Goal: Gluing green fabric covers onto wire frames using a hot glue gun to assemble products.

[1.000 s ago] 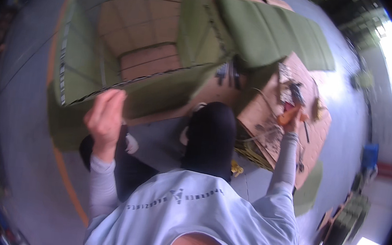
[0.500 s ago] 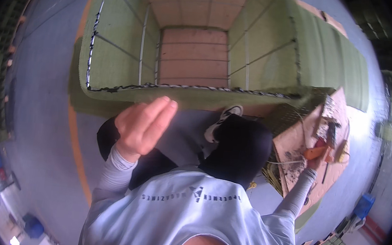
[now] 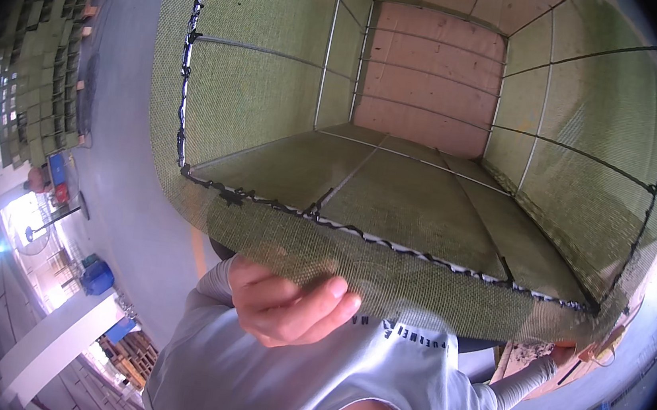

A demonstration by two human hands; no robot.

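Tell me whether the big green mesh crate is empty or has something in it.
Empty. The green mesh crate is open at the top, and its floor and walls show bare down to the far brown panel.

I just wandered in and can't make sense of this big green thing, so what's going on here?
A person in a grey shirt is bent over a large open box made of green mesh stretched on a wire frame, with a brown board at its far end. The left hand is open, fingers loosely curled, just at the box's near edge. The right hand reaches out to the side toward a cluttered cardboard surface, mostly hidden behind the mesh, so its grip can't be seen.
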